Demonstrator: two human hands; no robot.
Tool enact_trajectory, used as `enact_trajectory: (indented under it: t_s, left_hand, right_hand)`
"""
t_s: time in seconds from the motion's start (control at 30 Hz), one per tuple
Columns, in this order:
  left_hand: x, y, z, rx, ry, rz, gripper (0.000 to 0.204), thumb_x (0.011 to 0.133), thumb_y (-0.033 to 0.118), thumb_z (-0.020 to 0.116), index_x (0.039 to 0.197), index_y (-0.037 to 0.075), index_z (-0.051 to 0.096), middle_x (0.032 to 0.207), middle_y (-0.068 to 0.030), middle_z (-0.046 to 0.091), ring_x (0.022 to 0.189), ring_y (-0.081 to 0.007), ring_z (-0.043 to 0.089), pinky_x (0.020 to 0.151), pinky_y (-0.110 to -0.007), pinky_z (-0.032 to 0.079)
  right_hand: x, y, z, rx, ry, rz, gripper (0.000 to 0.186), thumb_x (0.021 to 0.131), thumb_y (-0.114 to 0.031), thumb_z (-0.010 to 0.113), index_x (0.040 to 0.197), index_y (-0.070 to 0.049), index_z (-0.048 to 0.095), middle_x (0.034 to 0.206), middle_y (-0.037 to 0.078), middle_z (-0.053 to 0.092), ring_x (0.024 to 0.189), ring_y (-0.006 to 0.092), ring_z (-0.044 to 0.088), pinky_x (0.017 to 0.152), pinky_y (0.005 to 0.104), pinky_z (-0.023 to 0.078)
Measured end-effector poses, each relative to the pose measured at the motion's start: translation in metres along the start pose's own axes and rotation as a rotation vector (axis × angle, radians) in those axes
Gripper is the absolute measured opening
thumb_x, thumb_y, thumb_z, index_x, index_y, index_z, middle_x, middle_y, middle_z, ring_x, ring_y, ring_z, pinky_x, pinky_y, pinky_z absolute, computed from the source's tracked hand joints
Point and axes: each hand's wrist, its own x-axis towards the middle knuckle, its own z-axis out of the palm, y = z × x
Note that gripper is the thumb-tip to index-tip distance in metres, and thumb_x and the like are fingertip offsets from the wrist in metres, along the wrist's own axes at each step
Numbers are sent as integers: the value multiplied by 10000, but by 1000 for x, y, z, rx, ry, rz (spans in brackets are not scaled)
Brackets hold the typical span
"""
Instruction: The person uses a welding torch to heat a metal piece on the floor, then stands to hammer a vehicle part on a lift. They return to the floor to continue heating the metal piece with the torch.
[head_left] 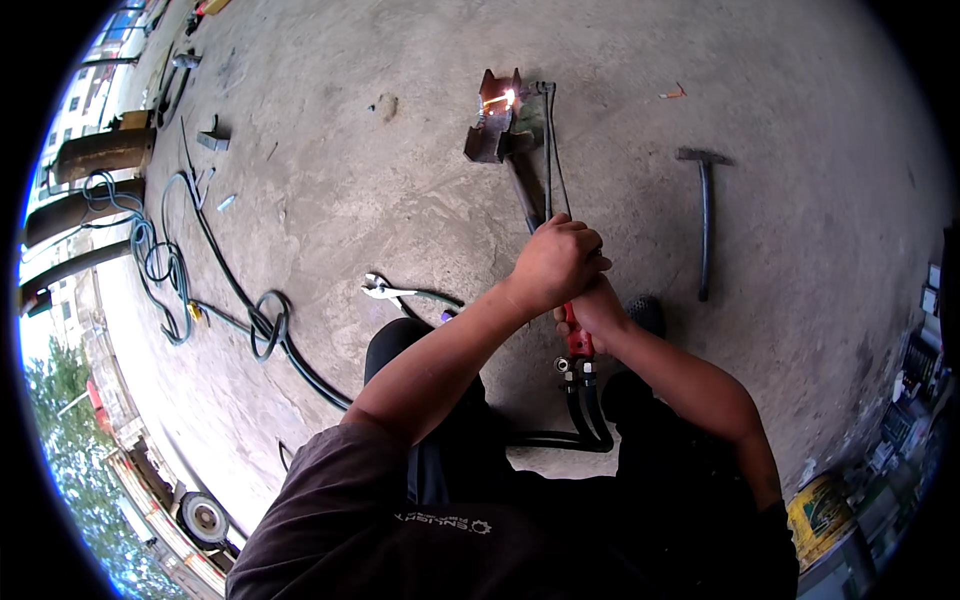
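Note:
My right hand (598,312) is wrapped round the red handle of a cutting torch (571,318). Just ahead of it my left hand (558,262) is closed at the front of the torch, touching the right hand. Two thin tubes run forward from there to the torch head (543,88). A bright flame glows on a rusty channel-shaped steel piece (488,140), beside the torch head. From this steel a dark rod (524,190) slants back toward my left hand, which hides its near end. Black hoses (590,405) leave the rear of the torch.
On the concrete floor (400,180), pliers (382,290) lie near my left knee and a long-handled hammer (705,220) at the right. Coiled hoses (270,325) stretch across the left. A yellow bucket (822,520) stands at lower right, a wheeled vehicle (203,518) at lower left.

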Motion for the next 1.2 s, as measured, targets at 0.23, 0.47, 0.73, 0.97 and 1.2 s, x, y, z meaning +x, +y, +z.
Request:
enact_trajectory:
  t_s: [0.23, 0.47, 0.73, 0.97, 1.2]
  left_hand:
    - [0, -1, -1, 21, -1, -5, 199, 785, 217, 762, 810, 40, 673, 793, -113, 655, 806, -319, 611, 822, -399, 483]
    - [0, -2, 0, 23, 6, -10, 198, 787, 216, 758, 796, 41, 664, 789, -113, 651, 813, -323, 616, 825, -409, 490]
    - [-3, -5, -5, 26, 28, 23, 190, 784, 195, 759, 764, 44, 646, 773, -116, 638, 804, -325, 617, 823, -408, 488]
    - [-1, -18, -12, 91, 25, -41, 237, 787, 252, 751, 715, 57, 638, 768, -116, 662, 808, -304, 633, 839, -387, 481]
    - [-2, -21, -14, 58, 43, -51, 221, 798, 225, 749, 736, 45, 637, 765, -132, 639, 804, -324, 615, 819, -408, 479]
  right_hand:
    - [0, -2, 1, -7, -9, 0, 204, 969, -208, 534, 848, -49, 494, 623, 56, 526, 481, 164, 538, 437, 315, 442]
    - [0, -4, 1, -20, 0, 20, 186, 971, -196, 523, 858, -53, 490, 629, 50, 520, 487, 159, 539, 443, 310, 448]
    - [-5, -10, 9, -32, -16, 26, 152, 970, -174, 519, 883, -57, 476, 624, 45, 518, 463, 166, 528, 409, 320, 424]
    - [17, -14, 13, -87, -55, 19, 142, 980, -175, 492, 896, -61, 485, 640, 56, 531, 483, 177, 536, 430, 330, 442]
    - [13, -23, 19, -91, -45, 62, 158, 995, -180, 480, 893, -60, 489, 633, 57, 527, 480, 167, 529, 434, 318, 449]
